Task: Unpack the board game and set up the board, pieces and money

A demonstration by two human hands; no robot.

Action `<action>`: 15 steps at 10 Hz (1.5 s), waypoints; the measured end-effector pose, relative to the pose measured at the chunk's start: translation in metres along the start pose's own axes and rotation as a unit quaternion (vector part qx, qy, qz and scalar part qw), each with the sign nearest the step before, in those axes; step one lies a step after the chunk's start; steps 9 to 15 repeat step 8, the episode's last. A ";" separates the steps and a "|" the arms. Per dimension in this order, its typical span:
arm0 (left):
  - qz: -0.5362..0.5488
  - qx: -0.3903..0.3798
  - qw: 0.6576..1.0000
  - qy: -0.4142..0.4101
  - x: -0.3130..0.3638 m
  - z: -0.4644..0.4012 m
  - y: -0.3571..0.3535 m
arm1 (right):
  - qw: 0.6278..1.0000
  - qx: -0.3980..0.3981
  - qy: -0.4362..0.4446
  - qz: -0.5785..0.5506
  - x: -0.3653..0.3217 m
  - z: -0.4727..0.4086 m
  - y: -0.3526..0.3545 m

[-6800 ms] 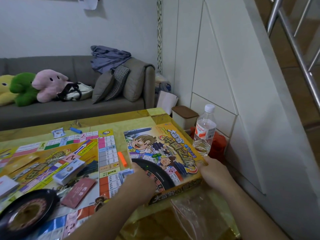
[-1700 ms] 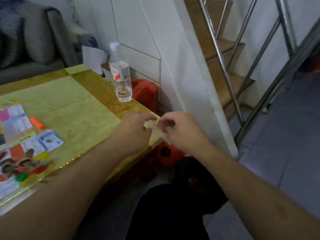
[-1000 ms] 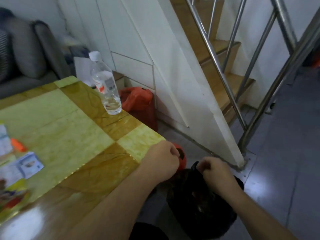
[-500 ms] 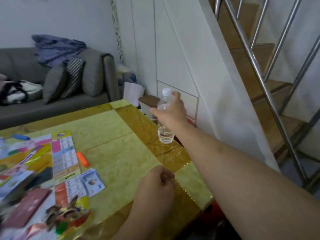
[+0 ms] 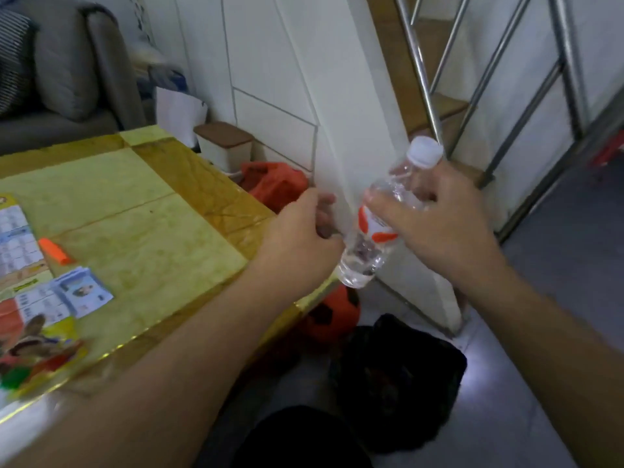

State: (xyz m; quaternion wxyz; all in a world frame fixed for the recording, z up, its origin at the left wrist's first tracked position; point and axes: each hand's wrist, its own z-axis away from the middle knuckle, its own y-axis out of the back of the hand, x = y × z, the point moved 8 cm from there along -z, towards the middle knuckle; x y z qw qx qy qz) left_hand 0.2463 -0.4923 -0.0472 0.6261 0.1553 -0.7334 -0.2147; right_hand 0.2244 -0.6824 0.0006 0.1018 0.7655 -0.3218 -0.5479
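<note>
Water bottle (image 5: 378,217) is what both hands deal with at this moment, not the game itself, so I judge this step as a side job: taking away something that does not belong to the game. The right hand (image 5: 435,224) grasps the bottle around its upper part, thumb on one side and fingers curled on the other, and holds it tilted in the air past the corner of the table (image 5: 141,231), with the white cap (image 5: 424,152) pointing up and away. The left hand (image 5: 300,241) is just beside the lower part of the bottle with its fingers loosely bent; whether it touches or holds the bottle I cannot tell, because the picture is blurred there. The game board (image 5: 20,265) lies at the left edge of the table, only partly in view, with a small stack of cards (image 5: 82,293) on its edge and an orange piece (image 5: 54,250) near it. The next move probably calls for putting the bottle somewhere off the table and then turning back to the board, pieces and money. Below the hands stands a dark bag (image 5: 398,376) on the floor, an orange ball (image 5: 334,312) sits under the table corner, and an orange plastic bag (image 5: 273,184) lies by the white wall; these crowd the floor where the bottle could go.
</note>
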 end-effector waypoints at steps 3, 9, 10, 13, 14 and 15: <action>-0.150 -0.296 0.943 0.008 -0.001 0.033 -0.180 | 0.974 -0.097 -0.197 0.059 0.199 0.108 0.005; -0.177 -0.279 0.942 0.054 -0.054 0.006 -0.210 | 0.943 -0.163 -0.236 0.166 0.348 0.148 -0.100; -0.177 -0.279 0.942 0.054 -0.054 0.006 -0.210 | 0.943 -0.163 -0.236 0.166 0.348 0.148 -0.100; -0.177 -0.279 0.942 0.054 -0.054 0.006 -0.210 | 0.943 -0.163 -0.236 0.166 0.348 0.148 -0.100; -0.177 -0.279 0.942 0.054 -0.054 0.006 -0.210 | 0.943 -0.163 -0.236 0.166 0.348 0.148 -0.100; -0.177 -0.279 0.942 0.054 -0.054 0.006 -0.210 | 0.943 -0.163 -0.236 0.166 0.348 0.148 -0.100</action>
